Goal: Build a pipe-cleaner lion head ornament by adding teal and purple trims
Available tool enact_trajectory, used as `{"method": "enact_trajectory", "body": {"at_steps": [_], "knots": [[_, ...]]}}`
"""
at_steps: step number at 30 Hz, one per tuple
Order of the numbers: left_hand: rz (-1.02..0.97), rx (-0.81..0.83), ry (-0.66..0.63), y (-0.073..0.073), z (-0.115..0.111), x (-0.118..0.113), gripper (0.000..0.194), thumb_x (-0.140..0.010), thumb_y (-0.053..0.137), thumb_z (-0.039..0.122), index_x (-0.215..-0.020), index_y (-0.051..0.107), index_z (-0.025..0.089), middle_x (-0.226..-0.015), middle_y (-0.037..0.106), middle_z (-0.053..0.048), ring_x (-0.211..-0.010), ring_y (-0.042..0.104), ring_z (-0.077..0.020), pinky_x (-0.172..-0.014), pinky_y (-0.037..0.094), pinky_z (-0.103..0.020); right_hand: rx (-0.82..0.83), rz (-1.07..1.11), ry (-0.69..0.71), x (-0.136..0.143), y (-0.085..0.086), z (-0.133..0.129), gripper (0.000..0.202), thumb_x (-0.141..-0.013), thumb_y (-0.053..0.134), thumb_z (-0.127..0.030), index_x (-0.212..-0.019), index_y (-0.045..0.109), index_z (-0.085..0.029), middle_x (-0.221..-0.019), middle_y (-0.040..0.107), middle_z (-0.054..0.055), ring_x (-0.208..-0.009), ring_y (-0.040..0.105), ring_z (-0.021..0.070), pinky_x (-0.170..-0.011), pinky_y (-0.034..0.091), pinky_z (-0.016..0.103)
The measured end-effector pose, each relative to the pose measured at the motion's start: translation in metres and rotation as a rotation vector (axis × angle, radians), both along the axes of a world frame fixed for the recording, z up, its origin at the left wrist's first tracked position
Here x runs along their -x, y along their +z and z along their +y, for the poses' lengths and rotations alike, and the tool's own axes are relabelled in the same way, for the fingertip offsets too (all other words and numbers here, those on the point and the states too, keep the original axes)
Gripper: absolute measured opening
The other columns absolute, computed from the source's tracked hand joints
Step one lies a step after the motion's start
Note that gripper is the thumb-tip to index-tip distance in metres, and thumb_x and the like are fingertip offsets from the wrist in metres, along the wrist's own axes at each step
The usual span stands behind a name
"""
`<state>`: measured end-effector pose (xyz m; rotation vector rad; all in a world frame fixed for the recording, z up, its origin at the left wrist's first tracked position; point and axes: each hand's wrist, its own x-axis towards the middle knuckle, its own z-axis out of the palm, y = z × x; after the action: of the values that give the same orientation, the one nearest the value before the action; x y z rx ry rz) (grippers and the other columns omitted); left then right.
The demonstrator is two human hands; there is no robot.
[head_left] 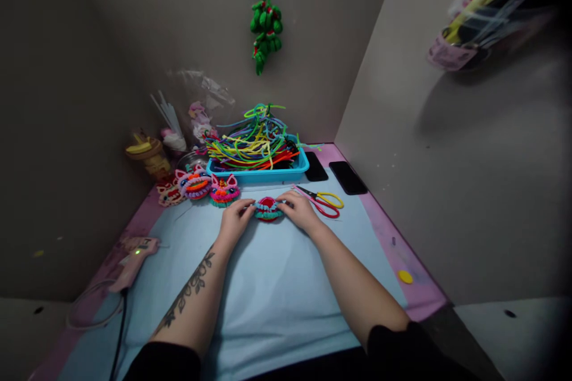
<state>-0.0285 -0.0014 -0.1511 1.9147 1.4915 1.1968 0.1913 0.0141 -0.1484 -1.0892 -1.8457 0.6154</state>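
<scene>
A small red and teal pipe-cleaner piece [268, 209], shaped like an open mouth, lies between my hands on the blue cloth. My left hand [236, 217] pinches its left end, and my right hand [298, 209] pinches its right end. Just beyond my left hand sits a pink pipe-cleaner animal head [224, 190] with ears. To its left are a purple and orange head [193, 183] and a white and red one [170, 191]. Scissors [326, 201] with red and yellow handles lie beside my right hand.
A blue tray [259, 176] heaped with colourful pipe cleaners [254, 146] stands at the back. Two black phones [347, 178] lie right of it. A pink glue gun [136, 262], its light lit, rests at left with a cord. A yellow disc [405, 277] is at right.
</scene>
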Motion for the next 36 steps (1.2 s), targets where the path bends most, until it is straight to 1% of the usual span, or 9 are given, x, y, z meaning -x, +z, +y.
{"method": "enact_trajectory", "body": {"at_steps": [5,11,15,19,23,26,30,33,36], "knots": [[-0.066,0.113,-0.078,0.0,0.006,-0.005,0.027,-0.08,0.056,0.033,-0.093,0.072,0.016,-0.095,0.073,-0.009,-0.088,0.066,-0.0221,-0.083,0.051,-0.034,0.007,0.05,0.002,0.012,-0.005,0.005,0.01,-0.078,0.061,-0.017,-0.081,0.07,-0.02,-0.083,0.067,0.004,-0.082,0.061,0.0174,-0.079,0.047,0.03],[-0.102,0.147,-0.085,0.003,0.009,-0.005,0.028,-0.08,0.054,0.034,-0.089,0.072,0.014,-0.087,0.074,-0.007,-0.081,0.067,-0.0209,-0.075,0.052,-0.03,0.017,0.049,-0.029,0.021,-0.006,0.006,0.011,-0.079,0.06,-0.017,-0.078,0.07,-0.02,-0.08,0.066,0.003,-0.08,0.061,0.0174,-0.076,0.047,0.029],[-0.112,0.154,-0.055,0.003,0.011,-0.008,0.027,-0.08,0.054,0.034,-0.087,0.071,0.015,-0.085,0.073,-0.006,-0.08,0.067,-0.0201,-0.074,0.052,-0.029,0.034,0.057,-0.041,0.024,-0.007,0.005,0.01,-0.078,0.06,-0.019,-0.078,0.07,-0.02,-0.08,0.065,0.004,-0.079,0.061,0.0172,-0.074,0.047,0.029],[-0.122,0.153,-0.023,0.0,0.011,-0.009,0.029,-0.08,0.054,0.035,-0.093,0.07,0.015,-0.091,0.073,-0.007,-0.083,0.067,-0.0205,-0.077,0.052,-0.03,0.039,0.081,-0.028,0.022,-0.006,0.003,0.012,-0.078,0.058,-0.019,-0.081,0.071,-0.021,-0.082,0.066,0.004,-0.081,0.061,0.0172,-0.076,0.047,0.03],[-0.132,0.149,-0.018,-0.005,0.013,-0.002,0.029,-0.08,0.052,0.032,-0.096,0.07,0.015,-0.094,0.073,-0.009,-0.087,0.067,-0.0213,-0.079,0.052,-0.032,0.077,0.093,0.05,0.015,0.002,-0.003,0.018,-0.076,0.06,-0.017,-0.09,0.071,-0.02,-0.09,0.066,0.005,-0.081,0.06,0.0163,-0.071,0.048,0.029],[-0.147,0.137,0.011,-0.009,0.016,0.007,0.031,-0.082,0.046,0.026,-0.101,0.068,0.013,-0.096,0.072,-0.011,-0.088,0.067,-0.0209,-0.08,0.053,-0.033,0.095,0.092,0.063,0.012,0.009,-0.007,0.022,-0.073,0.064,-0.02,-0.094,0.071,-0.021,-0.094,0.065,0.006,-0.082,0.06,0.0164,-0.068,0.048,0.027],[-0.124,0.123,0.016,-0.009,0.015,0.013,0.029,-0.079,0.05,0.024,-0.099,0.068,0.014,-0.096,0.072,-0.01,-0.089,0.067,-0.0209,-0.082,0.052,-0.033,0.044,0.093,0.059,0.016,0.008,-0.008,0.016,-0.073,0.066,-0.021,-0.088,0.072,-0.021,-0.092,0.063,0.005,-0.085,0.06,0.0172,-0.071,0.049,0.028],[-0.08,0.125,-0.017,-0.008,0.014,0.01,0.025,-0.077,0.053,0.023,-0.093,0.071,0.016,-0.091,0.073,-0.008,-0.086,0.067,-0.0211,-0.081,0.052,-0.033,-0.002,0.091,0.042,0.023,0.003,-0.005,0.01,-0.075,0.064,-0.019,-0.08,0.071,-0.02,-0.084,0.063,0.004,-0.081,0.06,0.0167,-0.073,0.049,0.03],[-0.037,0.124,-0.028,-0.009,0.014,0.007,0.024,-0.077,0.053,0.022,-0.092,0.071,0.017,-0.088,0.073,-0.007,-0.082,0.067,-0.0209,-0.079,0.052,-0.034,-0.002,0.109,0.021,0.027,0.0,-0.003,0.009,-0.075,0.063,-0.02,-0.079,0.071,-0.02,-0.082,0.063,0.004,-0.079,0.06,0.0169,-0.074,0.049,0.03]]}}
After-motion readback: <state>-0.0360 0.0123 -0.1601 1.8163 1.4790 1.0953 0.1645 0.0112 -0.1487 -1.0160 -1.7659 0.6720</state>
